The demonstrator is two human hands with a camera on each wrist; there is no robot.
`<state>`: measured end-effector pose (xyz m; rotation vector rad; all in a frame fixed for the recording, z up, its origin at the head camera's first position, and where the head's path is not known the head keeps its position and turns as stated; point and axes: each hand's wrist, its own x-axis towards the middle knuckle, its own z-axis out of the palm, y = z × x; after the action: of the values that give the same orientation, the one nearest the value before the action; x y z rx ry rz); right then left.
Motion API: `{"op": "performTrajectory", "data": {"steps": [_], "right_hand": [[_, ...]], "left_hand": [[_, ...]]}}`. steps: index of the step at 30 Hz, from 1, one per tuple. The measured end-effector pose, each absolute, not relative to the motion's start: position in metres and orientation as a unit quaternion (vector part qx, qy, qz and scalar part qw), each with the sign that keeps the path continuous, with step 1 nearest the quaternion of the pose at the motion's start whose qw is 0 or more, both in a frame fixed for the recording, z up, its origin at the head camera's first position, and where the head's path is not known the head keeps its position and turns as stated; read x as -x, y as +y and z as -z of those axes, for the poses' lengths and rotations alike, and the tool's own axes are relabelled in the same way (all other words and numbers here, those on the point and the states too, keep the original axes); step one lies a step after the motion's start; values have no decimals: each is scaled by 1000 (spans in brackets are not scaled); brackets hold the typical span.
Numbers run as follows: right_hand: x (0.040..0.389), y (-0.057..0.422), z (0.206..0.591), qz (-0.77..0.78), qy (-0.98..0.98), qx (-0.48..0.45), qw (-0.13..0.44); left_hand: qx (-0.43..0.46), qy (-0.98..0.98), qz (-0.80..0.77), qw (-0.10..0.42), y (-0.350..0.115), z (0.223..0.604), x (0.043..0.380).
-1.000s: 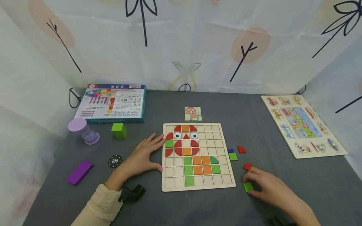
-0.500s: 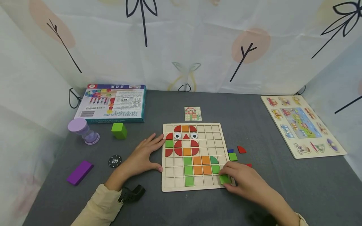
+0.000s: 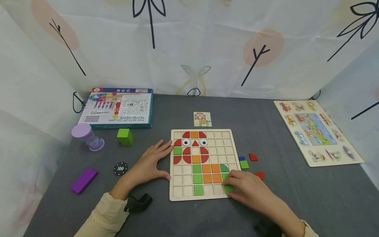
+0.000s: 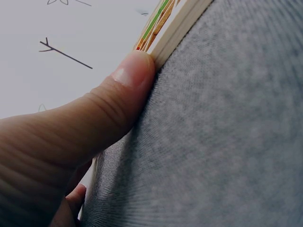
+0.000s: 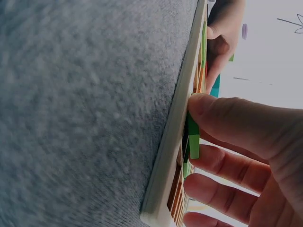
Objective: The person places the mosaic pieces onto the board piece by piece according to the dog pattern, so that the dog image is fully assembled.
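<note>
A wooden grid board (image 3: 213, 191) lies mid-table, some cells filled with red, orange and green pieces plus two eye pieces. My left hand (image 3: 149, 164) spreads along its left side, fingertips and thumb at the edge; in the left wrist view the thumb (image 4: 135, 71) presses the board's side. At the lower right of the board, my right hand (image 3: 251, 189) pinches a green square tile (image 3: 228, 189) between thumb and fingers. The right wrist view shows that green tile (image 5: 193, 137) tilted over the bottom-row cells. A small picture card (image 3: 202, 119) lies beyond the board.
Right of the board lie a green tile (image 3: 244, 164), a blue piece (image 3: 241, 158) and red quarter-round pieces (image 3: 253, 157). At left are a box (image 3: 118, 108), hourglass (image 3: 88, 136), green cube (image 3: 125, 137), purple block (image 3: 84, 180) and black 100 chip (image 3: 120, 169). A picture puzzle (image 3: 318, 133) lies far right.
My right hand has carried the green tile leftward from the table beside the board to over the bottom row of cells. The left hand has stayed at the board's edge.
</note>
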<state>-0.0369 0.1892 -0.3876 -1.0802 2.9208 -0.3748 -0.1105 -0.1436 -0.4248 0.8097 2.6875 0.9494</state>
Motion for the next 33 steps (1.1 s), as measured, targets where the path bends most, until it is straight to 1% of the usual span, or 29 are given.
{"op": "performTrajectory", "data": {"steps": [14, 20, 22, 33], "right_hand": [[37, 193, 384, 123, 937, 327, -8], [51, 215, 373, 106, 955, 268, -67], [57, 222, 371, 101, 961, 248, -73], [86, 248, 376, 73, 982, 170, -20]], "left_hand": [[-271, 901, -327, 90, -144, 424, 109], [-272, 901, -327, 87, -144, 424, 109], [-272, 900, -328, 87, -144, 424, 109], [-273, 900, -330, 87, -144, 425, 110]]}}
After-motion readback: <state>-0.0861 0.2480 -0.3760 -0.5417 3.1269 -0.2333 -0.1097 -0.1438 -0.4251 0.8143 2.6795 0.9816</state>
